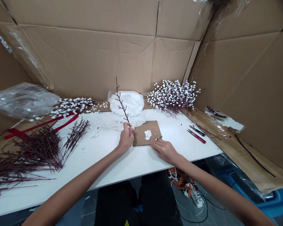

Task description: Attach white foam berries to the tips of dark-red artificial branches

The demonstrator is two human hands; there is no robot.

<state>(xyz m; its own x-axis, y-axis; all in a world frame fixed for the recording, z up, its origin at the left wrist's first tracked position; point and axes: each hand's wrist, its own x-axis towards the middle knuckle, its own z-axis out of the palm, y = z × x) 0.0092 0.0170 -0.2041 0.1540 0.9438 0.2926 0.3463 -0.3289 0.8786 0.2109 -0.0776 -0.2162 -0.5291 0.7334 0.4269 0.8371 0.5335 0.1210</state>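
Note:
My left hand (126, 138) is closed round the lower end of a bare brown twig (121, 103), which stands up and leans slightly left with no white berries on it. Beside that hand lies a square piece of cardboard (141, 135) with a white glue-like patch (148, 135) in its middle. At the cardboard's lower right corner my right hand (164, 150) has its fingers pressed together. A small brownish thing (158, 138) shows at those fingertips, too small to name. Loose white berries (100, 121) are scattered on the table behind my left hand.
Bare twigs (42, 146) are heaped at left by a red ribbon (66, 121). Berried branches (173, 95) stand at back right, others (73, 105) at back left near a clear plastic bag (25, 99). A white bag (129, 102) sits behind. Thread snips (197, 136) lie right.

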